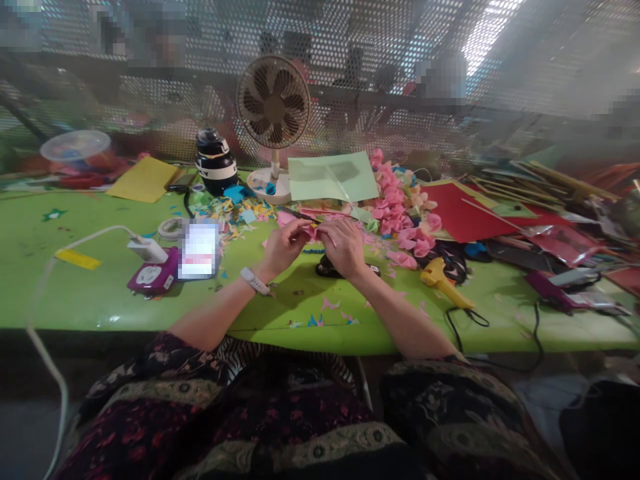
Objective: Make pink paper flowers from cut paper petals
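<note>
My left hand point(286, 249) and my right hand point(344, 247) meet above the green table, with fingertips pinched together. Between them is a small piece of pink paper point(313, 231), mostly covered by the fingers. A black object point(327, 268) lies on the table just under my right hand; its kind is hard to make out. Behind the hands spread pink and yellow paper scraps point(257, 212). A heap of pink paper petals point(393, 207) lies to the right, beyond my right hand.
A yellow glue gun point(444, 283) with a black cord lies at right. Left are a lit phone point(199, 250) and a purple extension socket point(154, 275) with a charger. A fan point(274, 107), a black bottle point(216, 163) and red paper sheets point(465, 210) stand or lie farther back.
</note>
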{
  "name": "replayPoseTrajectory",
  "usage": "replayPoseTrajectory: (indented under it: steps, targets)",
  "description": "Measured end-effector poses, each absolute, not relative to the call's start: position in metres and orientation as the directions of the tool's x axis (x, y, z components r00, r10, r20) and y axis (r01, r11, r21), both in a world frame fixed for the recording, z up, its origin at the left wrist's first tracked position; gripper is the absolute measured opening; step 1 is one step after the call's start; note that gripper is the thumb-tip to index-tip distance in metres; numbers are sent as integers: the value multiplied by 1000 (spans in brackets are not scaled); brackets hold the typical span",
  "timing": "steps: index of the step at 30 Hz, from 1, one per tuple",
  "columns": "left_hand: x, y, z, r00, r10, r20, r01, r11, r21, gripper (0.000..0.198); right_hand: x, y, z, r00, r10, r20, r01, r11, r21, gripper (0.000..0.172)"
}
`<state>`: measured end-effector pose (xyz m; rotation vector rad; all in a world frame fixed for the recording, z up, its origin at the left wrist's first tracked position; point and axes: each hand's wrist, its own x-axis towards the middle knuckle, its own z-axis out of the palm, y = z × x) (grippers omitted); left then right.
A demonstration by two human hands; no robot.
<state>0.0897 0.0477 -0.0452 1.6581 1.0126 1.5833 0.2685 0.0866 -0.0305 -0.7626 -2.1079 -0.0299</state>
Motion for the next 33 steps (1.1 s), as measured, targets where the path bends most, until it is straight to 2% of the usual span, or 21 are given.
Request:
replayPoseTrajectory:
  steps: [5,11,15,19,25,30,33]
  targets:
    - [89,46,-43,-39,866,498,177,-485,857,29,267,87,-32,-403,509,761,500,819,-282,21]
    - [90,48,-39,-23,973,231,-22,-231,973,28,266,87,-27,-342,605,719,401,786,-471,17]
    - [91,45,-31,2,997,80,-92,-80,993,29,266,85,-22,-326,720,612,354,694,-627,15]
    - [90,43,-24,-27,1000,-15,-130,11,991,23,269,85,-18,-369,779,508,280,614,-738,20]
    - [83,49,-28,-11,1000,-11,-168,9,986,18,271,93,-27,-406,827,389,258,512,-819,42]
    - [82,53,-36,39,997,68,-113,-63,992,11,267,97,-36,-411,835,365,239,486,-841,44]
    - [85,51,-35,24,997,76,-70,-74,995,11,267,95,-34,-414,819,397,276,528,-803,46]
